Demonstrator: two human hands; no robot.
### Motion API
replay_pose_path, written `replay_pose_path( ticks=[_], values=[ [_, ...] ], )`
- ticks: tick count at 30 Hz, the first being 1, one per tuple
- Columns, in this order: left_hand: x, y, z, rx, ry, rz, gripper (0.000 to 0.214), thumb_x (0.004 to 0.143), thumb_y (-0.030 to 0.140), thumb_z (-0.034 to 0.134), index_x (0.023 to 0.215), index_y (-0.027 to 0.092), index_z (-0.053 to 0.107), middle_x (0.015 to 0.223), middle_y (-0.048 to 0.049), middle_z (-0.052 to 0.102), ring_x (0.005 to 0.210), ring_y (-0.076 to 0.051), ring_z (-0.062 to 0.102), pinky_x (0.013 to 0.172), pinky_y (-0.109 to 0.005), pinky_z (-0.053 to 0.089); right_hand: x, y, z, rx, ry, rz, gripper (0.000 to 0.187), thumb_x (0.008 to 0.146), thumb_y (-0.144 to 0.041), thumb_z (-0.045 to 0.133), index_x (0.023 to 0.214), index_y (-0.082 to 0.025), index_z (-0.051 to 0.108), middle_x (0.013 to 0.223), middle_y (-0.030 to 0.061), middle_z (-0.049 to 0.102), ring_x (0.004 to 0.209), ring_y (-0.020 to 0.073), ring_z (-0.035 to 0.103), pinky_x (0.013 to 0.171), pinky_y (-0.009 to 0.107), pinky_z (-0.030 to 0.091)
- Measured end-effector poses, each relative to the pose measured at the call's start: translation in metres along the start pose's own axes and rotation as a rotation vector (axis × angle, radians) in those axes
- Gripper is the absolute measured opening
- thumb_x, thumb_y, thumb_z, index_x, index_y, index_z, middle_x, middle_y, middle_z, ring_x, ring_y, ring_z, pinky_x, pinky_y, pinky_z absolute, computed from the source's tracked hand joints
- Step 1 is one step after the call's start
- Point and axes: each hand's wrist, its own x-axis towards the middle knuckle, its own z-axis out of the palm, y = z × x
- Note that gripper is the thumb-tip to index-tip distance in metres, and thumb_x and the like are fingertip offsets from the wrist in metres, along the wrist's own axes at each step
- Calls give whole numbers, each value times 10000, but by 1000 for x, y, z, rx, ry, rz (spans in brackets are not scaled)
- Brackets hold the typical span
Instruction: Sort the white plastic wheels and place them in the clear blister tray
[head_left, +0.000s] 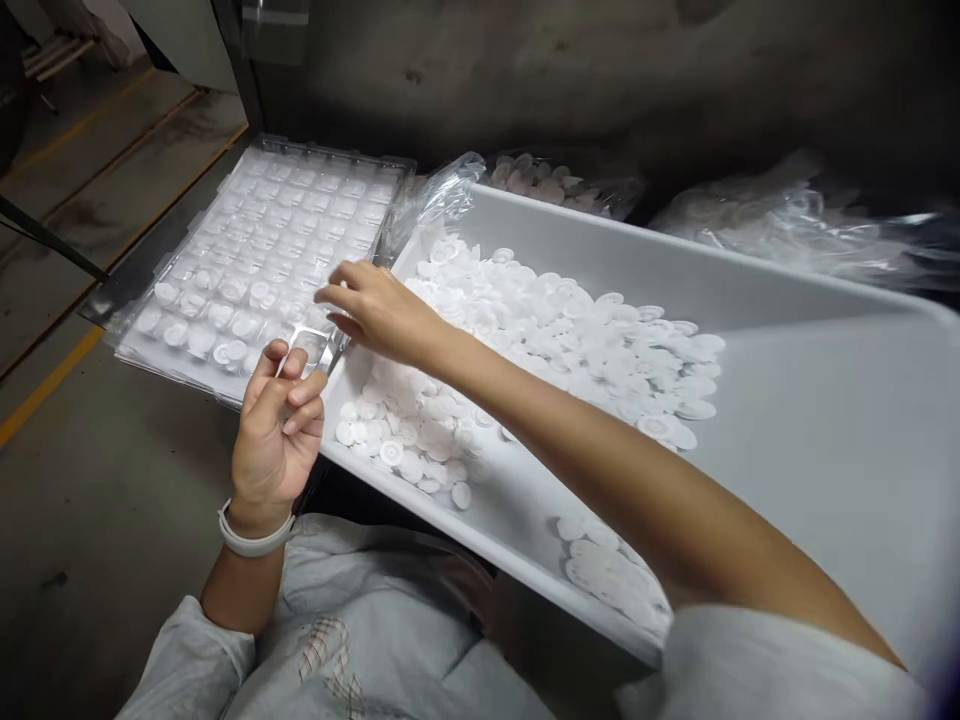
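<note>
At left, a clear tray [169, 362] with discs [540, 310] lies beside a bin [810, 400] of more, probably for short reach. Fingers bent, the right hand [375, 305] hangs over the tray's right edge; the left hand [279, 430] curls nearer. Whether either pinches anything, I cannot tell.

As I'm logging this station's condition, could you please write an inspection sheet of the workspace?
Surface: dark support visible beside the clear pocketed tray; mostly covered.
Job's things: many tray pockets hold white discs; pale bin holds loose piles of them.
Clutter: clear plastic bags behind the bin.
Hands: left hand, fingers curled, near the tray's front edge; right hand above where tray and bin meet; whether either holds anything is unclear.
Cables: nothing clearly identifiable.
Surroundings: floor with yellow lines at left; dark backdrop behind.
</note>
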Motion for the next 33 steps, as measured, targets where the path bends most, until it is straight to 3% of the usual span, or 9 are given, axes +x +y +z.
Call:
replay_pose_path(
  ticks=[3, 5, 8, 12, 18, 23, 28, 31, 33],
  values=[
    [-10, 5, 0, -27, 52, 0, 237, 746, 154, 668, 857, 219, 470, 748, 47, 349, 541, -3, 345, 411, -43, 300, 50, 9, 2, -1, -112, 25, 357, 929, -378, 596, 1221, -173, 575, 1262, 93, 579, 1108, 221, 591, 937, 450, 522],
    [-15, 8, 1, -63, 102, 1, 263, 718, 110, 666, 850, 211, 462, 737, 54, 347, 530, 7, 353, 409, -33, 302, 66, 20, 4, 19, -181, 46, 360, 933, -397, 589, 1218, -177, 578, 1239, 92, 593, 1062, 205, 611, 902, 424, 542],
    [-20, 9, 2, -139, 196, -16, 254, 715, 38, 616, 844, 198, 467, 737, 57, 377, 534, 21, 403, 429, -18, 329, 67, 34, 5, 55, -227, 74, 354, 939, -393, 580, 1219, -177, 576, 1234, 91, 595, 1052, 202, 612, 894, 420, 545],
    [-20, 9, 7, -238, 271, -60, 221, 736, -11, 562, 831, 179, 502, 735, 52, 424, 542, 23, 455, 438, -24, 350, 60, 44, 0, 82, -175, 138, 374, 934, -396, 587, 1230, -169, 568, 1234, 91, 593, 1063, 211, 610, 898, 432, 543],
    [-18, 5, 19, -332, 260, -146, 218, 721, -50, 521, 783, 158, 540, 703, 44, 460, 522, 7, 470, 439, -54, 377, 67, 43, 6, 96, -170, 225, 372, 934, -394, 589, 1228, -168, 568, 1227, 90, 596, 1050, 206, 615, 886, 424, 548],
    [-19, 1, 27, -393, 250, -212, 201, 725, -44, 493, 758, 146, 551, 681, 41, 483, 523, -6, 490, 465, -83, 409, 73, 33, 19, 22, -86, 306, 368, 936, -394, 585, 1228, -172, 571, 1240, 94, 591, 1061, 208, 610, 897, 424, 544],
    [-22, 0, 30, -445, 262, -267, 195, 756, -21, 472, 761, 150, 567, 685, 35, 533, 557, -23, 543, 526, -114, 460, 50, 16, 7, -45, 33, 304, 372, 929, -393, 596, 1221, -164, 573, 1244, 96, 588, 1082, 214, 602, 918, 439, 533],
    [-22, -1, 32, -497, 281, -318, 195, 786, 32, 459, 837, 160, 596, 805, 7, 630, 702, -53, 646, 643, -151, 526, 7, 10, -6, -33, 56, 218, 248, 973, -304, 496, 1118, -145, 619, 1186, 120, 590, 1052, 216, 588, 880, 390, 519],
    [-21, -3, 34, -531, 283, -357, 226, 786, 52, 459, 905, 169, 612, 924, -14, 679, 836, -90, 693, 716, -190, 557, -31, 11, -9, -8, 24, 173, 255, 970, -270, 452, 1082, -125, 629, 1111, 153, 587, 928, 223, 594, 762, 355, 508]
  ],
)
